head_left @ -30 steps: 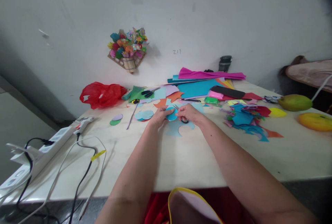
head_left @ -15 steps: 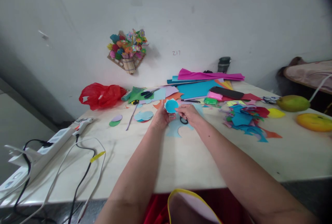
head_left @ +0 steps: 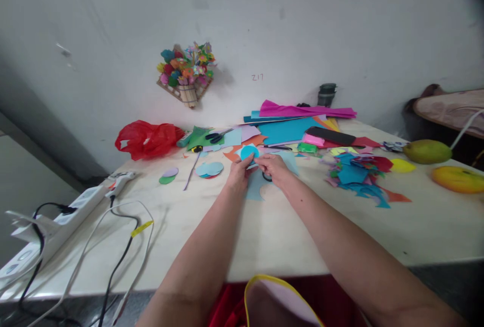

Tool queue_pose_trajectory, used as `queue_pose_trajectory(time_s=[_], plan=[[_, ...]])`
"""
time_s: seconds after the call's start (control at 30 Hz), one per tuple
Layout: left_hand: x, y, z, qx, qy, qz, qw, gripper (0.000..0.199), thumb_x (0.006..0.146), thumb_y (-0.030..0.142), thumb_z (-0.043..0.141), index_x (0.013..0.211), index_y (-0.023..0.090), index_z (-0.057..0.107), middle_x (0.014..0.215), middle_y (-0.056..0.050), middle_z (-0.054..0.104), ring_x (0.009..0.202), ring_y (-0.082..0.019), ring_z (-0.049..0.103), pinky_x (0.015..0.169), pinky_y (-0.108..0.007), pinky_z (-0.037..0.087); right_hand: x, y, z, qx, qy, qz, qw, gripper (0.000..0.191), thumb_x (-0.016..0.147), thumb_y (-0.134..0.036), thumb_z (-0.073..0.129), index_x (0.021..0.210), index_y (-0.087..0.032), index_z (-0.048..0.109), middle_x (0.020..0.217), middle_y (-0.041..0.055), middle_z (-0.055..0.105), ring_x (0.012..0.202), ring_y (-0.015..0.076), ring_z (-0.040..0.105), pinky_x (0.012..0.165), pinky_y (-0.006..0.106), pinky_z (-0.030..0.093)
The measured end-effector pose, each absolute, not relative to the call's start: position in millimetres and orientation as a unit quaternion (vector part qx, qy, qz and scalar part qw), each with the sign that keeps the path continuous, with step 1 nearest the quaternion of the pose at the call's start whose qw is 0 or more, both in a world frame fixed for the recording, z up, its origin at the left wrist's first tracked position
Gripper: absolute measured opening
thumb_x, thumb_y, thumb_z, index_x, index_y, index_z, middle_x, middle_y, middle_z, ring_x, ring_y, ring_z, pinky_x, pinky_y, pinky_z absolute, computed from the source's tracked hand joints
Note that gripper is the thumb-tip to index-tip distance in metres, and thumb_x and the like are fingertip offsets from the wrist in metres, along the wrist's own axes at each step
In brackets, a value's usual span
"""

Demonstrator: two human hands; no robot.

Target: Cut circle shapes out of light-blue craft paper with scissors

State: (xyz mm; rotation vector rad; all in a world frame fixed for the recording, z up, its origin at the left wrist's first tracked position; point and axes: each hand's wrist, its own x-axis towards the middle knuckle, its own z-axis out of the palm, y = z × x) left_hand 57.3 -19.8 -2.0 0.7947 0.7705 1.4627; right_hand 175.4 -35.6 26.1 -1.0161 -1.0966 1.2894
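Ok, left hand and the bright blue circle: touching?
Touching. The head view shows the left hand gripping the blue circle near its lower edge.

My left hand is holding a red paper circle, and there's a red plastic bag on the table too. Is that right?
Not quite: the head view shows that the paper circle in your left hand is blue, not red. The red plastic bag is on the table, as you said.

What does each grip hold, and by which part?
Left grip: bright-blue round paper-like disc, by its lower edge. Right grip: apparently black-handled scissors, near the handles; the exact hold is hidden.
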Motion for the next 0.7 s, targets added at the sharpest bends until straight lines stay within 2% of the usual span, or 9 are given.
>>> queue_pose_trajectory(time_s=[0.27, 0.43, 0.53, 0.63, 0.7], plan=[[58, -22, -4, 0.336, 0.331, 0.656, 0.589, 0.038, 0.053, 0.032, 0.094, 0.076, 0.016, 0.069, 0.075, -0.002, 0.071, 0.073, -0.016, 0.067, 0.075, -0.029, 0.055, 173, -36, 23, -0.433, -0.468, 0.546, 0.544, 0.025, 0.060, -0.029, 0.075, 0.051, -0.019, 0.054, 0.040, -0.0056, 0.043, 0.037, 0.0047, 0.028, 0.038, 0.021, 0.017], [55, -20, -3, 0.346, 0.347, 0.654, 0.576, 0.033, 0.056, 0.030, 0.092, 0.077, 0.015, 0.071, 0.077, -0.004, 0.073, 0.075, -0.017, 0.069, 0.073, -0.028, 0.056, 178, -33, 24, -0.463, -0.497, 0.539, 0.497, 0.027, 0.066, -0.028, 0.073, 0.052, -0.019, 0.052, 0.042, -0.0044, 0.047, 0.036, 0.0056, 0.029, 0.037, 0.021, 0.019], [51, -15, -3, 0.336, 0.383, 0.645, 0.570, 0.026, 0.060, 0.024, 0.088, 0.076, 0.013, 0.071, 0.076, -0.006, 0.073, 0.077, -0.019, 0.071, 0.068, -0.025, 0.056, 189, -27, 26, -0.494, -0.551, 0.479, 0.472, 0.023, 0.074, -0.027, 0.068, 0.056, -0.019, 0.057, 0.048, -0.0022, 0.053, 0.039, 0.0085, 0.037, 0.040, 0.023, 0.028], [47, -13, -2, 0.335, 0.397, 0.629, 0.578, 0.025, 0.063, 0.022, 0.086, 0.080, 0.011, 0.072, 0.079, -0.009, 0.075, 0.077, -0.021, 0.073, 0.062, -0.024, 0.056, 201, -23, 31, -0.583, -0.635, 0.302, 0.408, 0.013, 0.079, -0.020, 0.063, 0.068, -0.017, 0.068, 0.062, 0.0033, 0.067, 0.062, 0.0167, 0.063, 0.059, 0.025, 0.046], [45, -13, -2, 0.344, 0.393, 0.623, 0.583, 0.026, 0.065, 0.022, 0.085, 0.083, 0.010, 0.072, 0.083, -0.011, 0.076, 0.077, -0.022, 0.075, 0.061, -0.024, 0.056, 205, -25, 35, -0.650, -0.671, 0.164, 0.315, 0.015, 0.081, -0.018, 0.064, 0.087, -0.016, 0.076, 0.090, 0.0096, 0.077, 0.090, 0.0244, 0.071, 0.074, 0.029, 0.050]])
